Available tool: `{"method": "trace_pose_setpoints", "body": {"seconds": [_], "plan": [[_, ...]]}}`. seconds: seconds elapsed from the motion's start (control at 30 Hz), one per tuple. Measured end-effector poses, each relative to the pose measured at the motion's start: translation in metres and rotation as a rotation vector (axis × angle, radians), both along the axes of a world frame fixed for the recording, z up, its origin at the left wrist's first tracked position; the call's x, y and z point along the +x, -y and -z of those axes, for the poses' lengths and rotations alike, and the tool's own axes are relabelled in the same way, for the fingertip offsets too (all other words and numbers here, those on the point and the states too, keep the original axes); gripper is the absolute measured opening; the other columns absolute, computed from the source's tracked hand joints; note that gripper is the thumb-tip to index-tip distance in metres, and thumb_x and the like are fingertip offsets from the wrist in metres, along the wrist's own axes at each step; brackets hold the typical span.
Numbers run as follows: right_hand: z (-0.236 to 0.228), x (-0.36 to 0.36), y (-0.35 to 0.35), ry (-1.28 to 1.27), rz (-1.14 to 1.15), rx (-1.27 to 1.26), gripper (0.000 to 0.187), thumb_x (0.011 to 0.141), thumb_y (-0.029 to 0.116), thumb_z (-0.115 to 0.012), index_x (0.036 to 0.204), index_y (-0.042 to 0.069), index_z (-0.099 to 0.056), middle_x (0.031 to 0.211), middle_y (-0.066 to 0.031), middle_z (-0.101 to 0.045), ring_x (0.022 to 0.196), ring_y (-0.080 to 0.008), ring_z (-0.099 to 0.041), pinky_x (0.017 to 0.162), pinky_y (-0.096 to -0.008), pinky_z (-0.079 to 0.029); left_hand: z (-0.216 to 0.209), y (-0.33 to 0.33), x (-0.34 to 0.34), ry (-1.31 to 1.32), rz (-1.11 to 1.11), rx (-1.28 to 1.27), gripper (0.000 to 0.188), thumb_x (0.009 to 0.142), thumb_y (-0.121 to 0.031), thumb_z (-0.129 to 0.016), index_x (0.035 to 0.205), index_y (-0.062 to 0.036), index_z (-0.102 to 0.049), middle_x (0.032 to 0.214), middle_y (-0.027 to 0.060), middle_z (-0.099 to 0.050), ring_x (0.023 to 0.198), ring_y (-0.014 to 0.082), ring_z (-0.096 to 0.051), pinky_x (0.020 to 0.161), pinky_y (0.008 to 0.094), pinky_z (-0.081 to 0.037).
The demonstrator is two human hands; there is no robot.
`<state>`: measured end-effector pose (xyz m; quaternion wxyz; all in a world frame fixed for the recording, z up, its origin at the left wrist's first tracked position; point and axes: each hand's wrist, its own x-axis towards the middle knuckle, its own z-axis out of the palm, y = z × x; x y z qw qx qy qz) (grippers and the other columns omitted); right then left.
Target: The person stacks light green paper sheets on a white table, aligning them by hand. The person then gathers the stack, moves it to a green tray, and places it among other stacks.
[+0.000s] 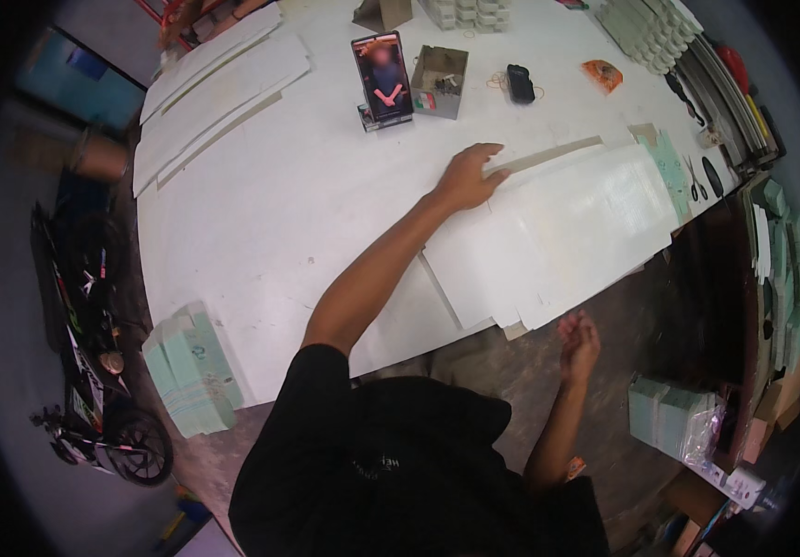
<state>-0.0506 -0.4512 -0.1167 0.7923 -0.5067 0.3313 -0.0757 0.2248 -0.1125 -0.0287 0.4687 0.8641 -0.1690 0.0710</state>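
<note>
A stack of white cardboard sheets (567, 232) lies across the right part of the white table, its edges uneven. My left hand (472, 176) is at the stack's far left corner, thumb and fingers apart, with nothing visible in it. Below the near edge of the sheets, off the table, hovers my right hand (579, 345). Its fingers are loosely bent and a little blurred, and it appears to hold nothing. Pale green cut pieces (664, 172) lie at the stack's right end, beside scissors (696, 178).
A phone (383, 82) stands propped beside a grey box (440, 82). More white sheets (224, 102) lie at the far left. Bundled green card pieces (194, 369) sit at the near left corner; another bundle (674, 413) is right of me. A bicycle (94, 371) stands left.
</note>
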Motion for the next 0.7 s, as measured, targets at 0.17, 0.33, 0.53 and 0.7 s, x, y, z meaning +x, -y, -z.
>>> {"method": "trace_pose_setpoints", "body": {"seconds": [0.17, 0.33, 0.53, 0.7], "plan": [[0.009, 0.036, 0.022, 0.157, -0.063, 0.135, 0.040, 0.108, 0.016, -0.062, 0.143, 0.000, -0.051, 0.144, -0.0153, -0.057, 0.131, -0.0293, -0.056, 0.112, -0.0461, -0.046, -0.003, -0.064, -0.076, -0.005, -0.077, -0.209, 0.043, 0.096, -0.018, -0.078, 0.131, 0.0032, -0.066, 0.122, 0.0191, -0.074, 0.108, 0.0287, -0.073, 0.097, 0.0377, -0.057], [0.022, 0.043, 0.021, 0.211, -0.029, 0.168, 0.046, 0.108, 0.015, -0.061, 0.148, -0.002, -0.047, 0.148, -0.0155, -0.054, 0.137, -0.0308, -0.052, 0.117, -0.0467, -0.042, -0.003, -0.138, -0.152, -0.152, -0.240, -0.240, 0.037, 0.100, -0.011, -0.073, 0.133, 0.0032, -0.065, 0.123, 0.0166, -0.075, 0.110, 0.0231, -0.072, 0.099, 0.0362, -0.055], [0.017, 0.045, 0.019, 0.281, -0.080, 0.172, 0.046, 0.108, 0.015, -0.060, 0.147, -0.005, -0.047, 0.150, -0.0160, -0.053, 0.141, -0.0299, -0.050, 0.121, -0.0458, -0.039, 0.020, -0.191, -0.214, -0.226, -0.457, -0.350, 0.033, 0.101, -0.011, -0.071, 0.130, 0.0047, -0.066, 0.118, 0.0162, -0.076, 0.107, 0.0212, -0.071, 0.099, 0.0355, -0.055], [0.024, 0.053, 0.026, 0.266, -0.037, 0.179, 0.046, 0.108, 0.014, -0.059, 0.149, -0.004, -0.046, 0.152, -0.0159, -0.052, 0.141, -0.0307, -0.050, 0.121, -0.0449, -0.040, 0.033, -0.197, -0.226, -0.232, -0.502, -0.555, 0.031, 0.103, -0.012, -0.070, 0.127, 0.0066, -0.066, 0.114, 0.0149, -0.075, 0.104, 0.0186, -0.070, 0.099, 0.0334, -0.053]]}}
